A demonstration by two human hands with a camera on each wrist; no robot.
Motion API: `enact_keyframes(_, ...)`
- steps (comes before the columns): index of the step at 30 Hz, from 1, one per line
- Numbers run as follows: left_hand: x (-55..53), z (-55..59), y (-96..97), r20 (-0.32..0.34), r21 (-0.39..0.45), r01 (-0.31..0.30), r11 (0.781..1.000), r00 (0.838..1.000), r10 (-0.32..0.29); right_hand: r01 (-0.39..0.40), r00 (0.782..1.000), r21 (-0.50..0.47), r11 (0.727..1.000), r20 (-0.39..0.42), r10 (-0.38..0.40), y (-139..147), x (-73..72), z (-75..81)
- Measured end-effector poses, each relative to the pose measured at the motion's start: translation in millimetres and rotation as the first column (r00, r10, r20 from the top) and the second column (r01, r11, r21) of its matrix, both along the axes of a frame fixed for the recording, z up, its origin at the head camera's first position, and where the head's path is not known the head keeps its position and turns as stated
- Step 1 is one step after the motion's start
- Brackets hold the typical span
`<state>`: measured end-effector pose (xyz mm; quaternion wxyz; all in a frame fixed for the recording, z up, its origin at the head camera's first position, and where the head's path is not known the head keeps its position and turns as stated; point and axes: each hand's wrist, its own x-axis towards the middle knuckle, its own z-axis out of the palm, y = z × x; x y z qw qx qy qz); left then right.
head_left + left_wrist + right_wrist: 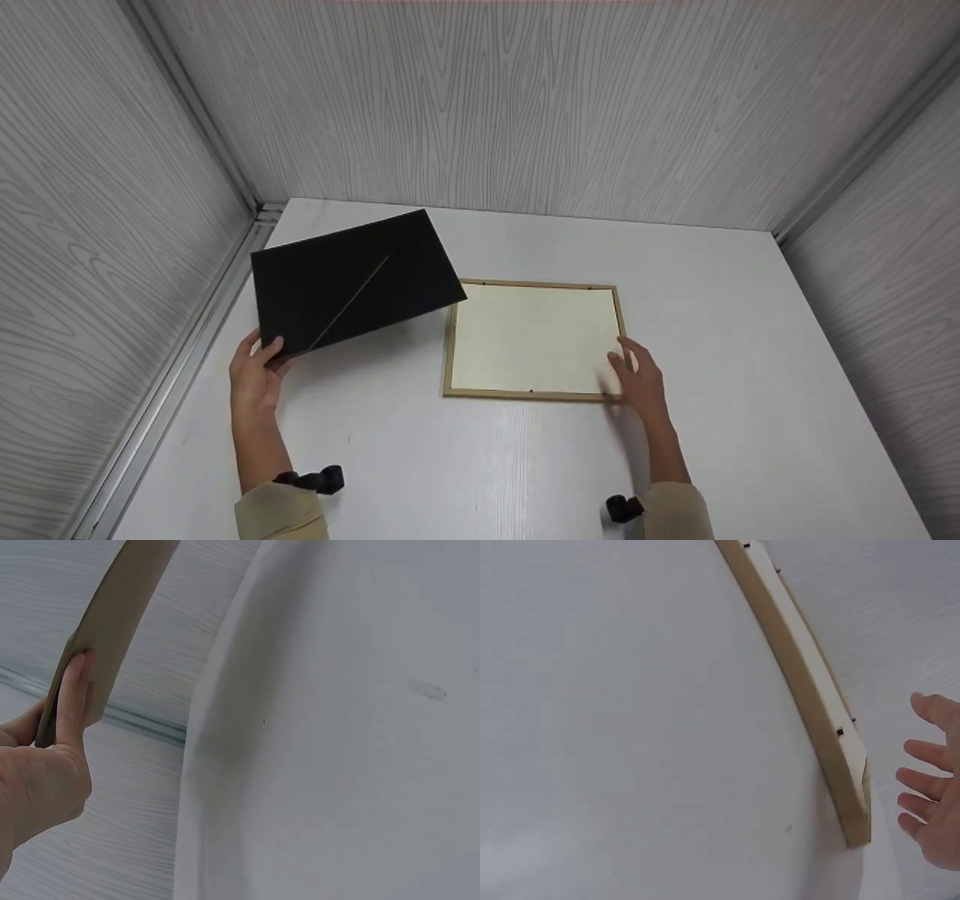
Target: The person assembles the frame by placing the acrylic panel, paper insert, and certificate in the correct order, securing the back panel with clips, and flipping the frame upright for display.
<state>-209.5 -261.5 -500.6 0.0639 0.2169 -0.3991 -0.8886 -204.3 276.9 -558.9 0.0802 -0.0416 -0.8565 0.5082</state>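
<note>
My left hand (255, 373) pinches a black backing board (337, 281) by its near left corner, thumb on the dark face. The board is held up at a tilt left of a picture frame, its far right corner overlapping the frame in the head view. In the left wrist view, the fingers support the board's brown underside (124, 630). The gold-coloured picture frame (517, 395) lies flat with a cream sheet (532, 341) inside it and small dark tabs along its border. My right hand (643, 381) hovers by the frame's right side, fingers spread and holding nothing.
The white table (450, 465) runs back to a grey wood-grain wall (510, 112), with similar panels on both sides. A metal rail (165, 390) follows the table's left edge. Black wrist cameras (326, 480) sit at both sleeve cuffs.
</note>
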Motion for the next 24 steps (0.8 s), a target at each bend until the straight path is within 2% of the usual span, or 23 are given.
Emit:
enact_keyframes(2,-1.0,2.2,7.2,-0.009,-0.001,0.015,1.0,1.0,-0.015,-0.024,0.998,-0.108,0.994,-0.053,0.019,-16.0,-10.2,9.0)
enact_keyframes(4,-2.5,3.5,15.8,-0.019,-0.012,0.034,0.999,0.999,-0.035,-0.085,0.994,-0.22,0.972,-0.088,0.067,-33.1,-21.8,17.9)
enact_keyframes(7,-4.8,3.8,30.2,-0.02,-0.055,0.076,0.996,0.997,-0.077,-0.192,0.981,-0.385,0.903,-0.093,0.169,-57.4,-36.8,28.0)
enact_keyframes(8,-5.6,3.6,35.3,-0.018,-0.066,0.092,0.994,0.995,-0.094,-0.216,0.976,-0.434,0.874,-0.083,0.2,-64.5,-40.4,30.6)
enact_keyframes(9,-6.4,3.1,40.7,-0.013,-0.082,0.106,0.991,0.994,-0.108,-0.235,0.97,-0.499,0.834,-0.071,0.231,-70.7,-43.3,33.1)
enact_keyframes(11,-8.0,1.8,51.3,-0.007,-0.094,0.139,0.986,0.99,-0.14,-0.246,0.959,-0.626,0.74,-0.049,0.278,-80.8,-47.2,37.5)
enact_keyframes(13,-9.4,-0.3,62.2,-0.011,-0.093,0.166,0.982,0.986,-0.167,-0.221,0.956,-0.72,0.658,-0.025,0.294,-86.6,-48.0,41.3)
enact_keyframes(15,-9.9,-2.7,73.0,-0.022,-0.089,0.186,0.978,0.982,-0.189,-0.181,0.958,-0.784,0.593,-0.003,0.288,-87.9,-46.0,44.2)
enact_keyframes(16,-9.9,-3.9,78.2,-0.028,-0.086,0.197,0.977,0.979,-0.2,-0.161,0.96,-0.799,0.579,0.008,0.279,-87.2,-44.3,45.3)
enact_keyframes(19,-9.1,-7.4,92.6,-0.052,-0.092,0.216,0.972,0.974,-0.221,-0.133,0.966,-0.803,0.581,0.027,0.257,-80.7,-36.4,46.4)
enact_keyframes(24,-7.8,-10.6,114.4,-0.079,-0.092,0.225,0.97,0.969,-0.232,-0.159,0.971,-0.767,0.621,-0.007,0.24,-64.3,-21.7,45.1)
